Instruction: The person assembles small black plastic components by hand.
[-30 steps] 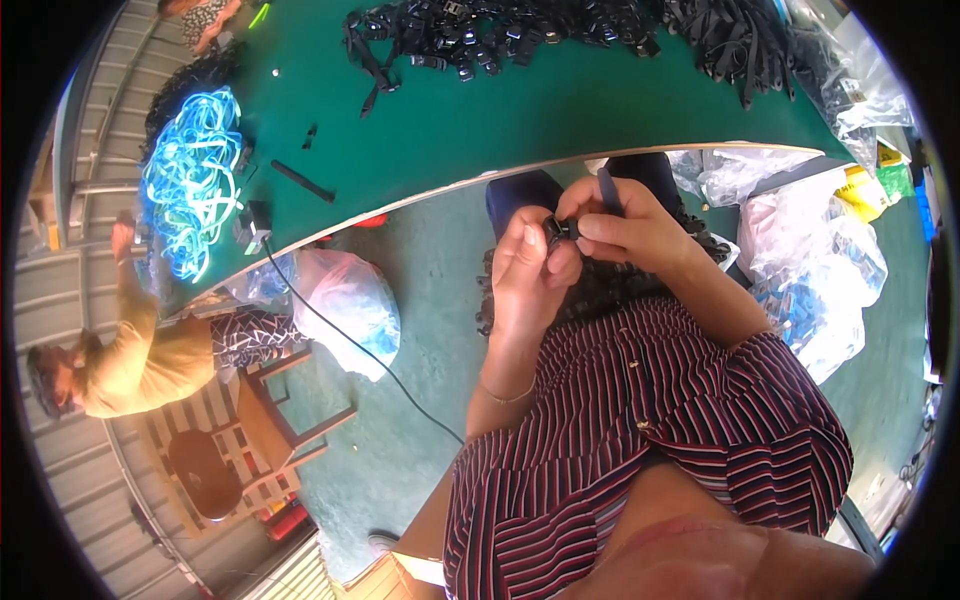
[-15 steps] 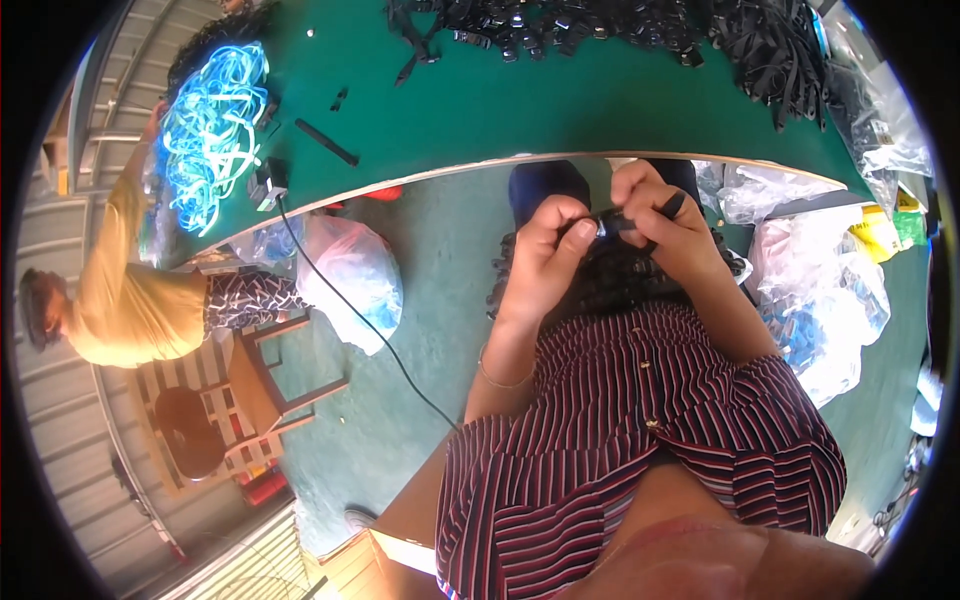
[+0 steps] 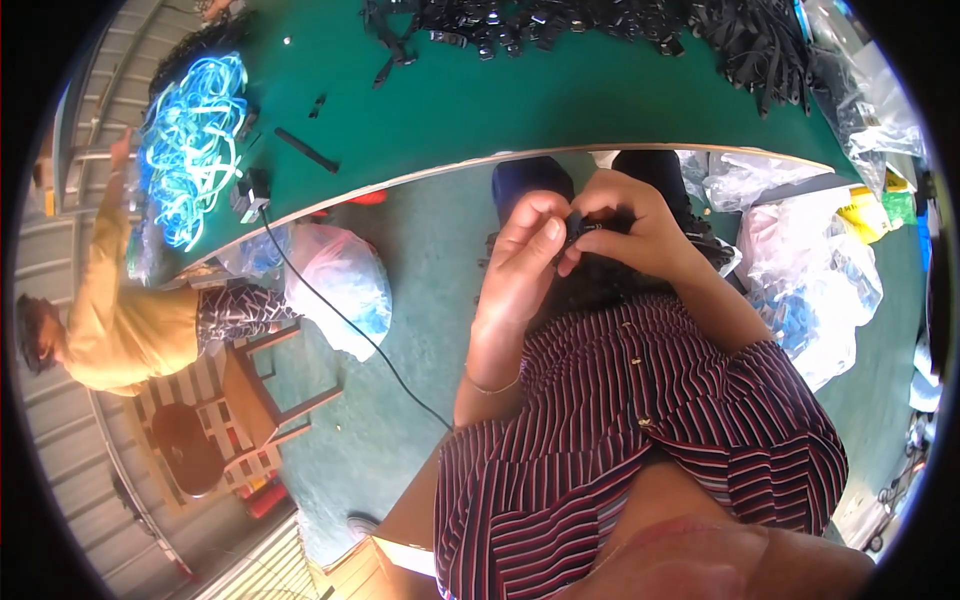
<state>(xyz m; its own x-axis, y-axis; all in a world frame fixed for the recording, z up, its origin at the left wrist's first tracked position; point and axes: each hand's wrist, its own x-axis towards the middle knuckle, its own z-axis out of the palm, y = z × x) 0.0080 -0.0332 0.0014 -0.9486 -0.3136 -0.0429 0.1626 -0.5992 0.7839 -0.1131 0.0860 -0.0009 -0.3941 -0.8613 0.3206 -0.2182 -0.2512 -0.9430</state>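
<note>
Above my lap, short of the table edge, both hands meet at a small black plastic piece (image 3: 577, 229), which looks like a buckle or clip. My left hand (image 3: 527, 252) is closed, pinching one side of it between thumb and fingers. My right hand (image 3: 637, 228) is closed on its other side, with fingers curled over the top that hide part of it. Beneath the hands, a dark heap of black pieces (image 3: 575, 294) lies on my lap, partly covered by my wrists.
The green table (image 3: 450, 110) bears black straps with buckles (image 3: 510, 28), more black straps (image 3: 755, 50), blue cords (image 3: 195, 140) and a black bar (image 3: 306, 149). A cable (image 3: 345, 318) hangs past the edge. Filled plastic bags (image 3: 815, 290) stand at right. Another person (image 3: 140, 320) works at left.
My right hand has turned and its fingers have closed in toward the left hand. The black stick-like end that stuck out of it no longer shows. The view has shifted slightly.
</note>
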